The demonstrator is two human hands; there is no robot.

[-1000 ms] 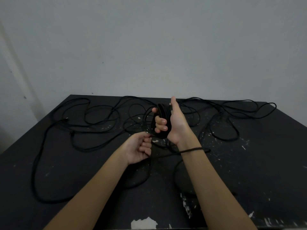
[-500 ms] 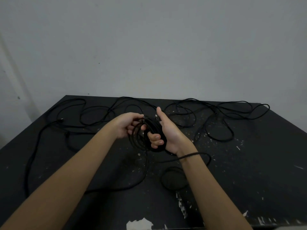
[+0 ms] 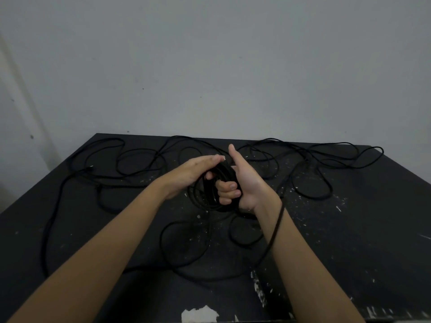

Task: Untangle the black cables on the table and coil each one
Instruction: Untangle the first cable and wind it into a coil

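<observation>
Above the scuffed black worktop [image 3: 349,229], the right hand [image 3: 247,183], thumb raised, has its grip clenched round a coil of thin black cable [image 3: 222,174], while the left hand [image 3: 193,171] pinches its top loops between flat fingers and thumb.

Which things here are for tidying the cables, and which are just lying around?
For the job: coil of black cable, gripped by the right hand; left hand, pinching its top; loose black cables, not yet coiled.

Just there: black table; white chipped patch at its near edge; grey wall.
</observation>
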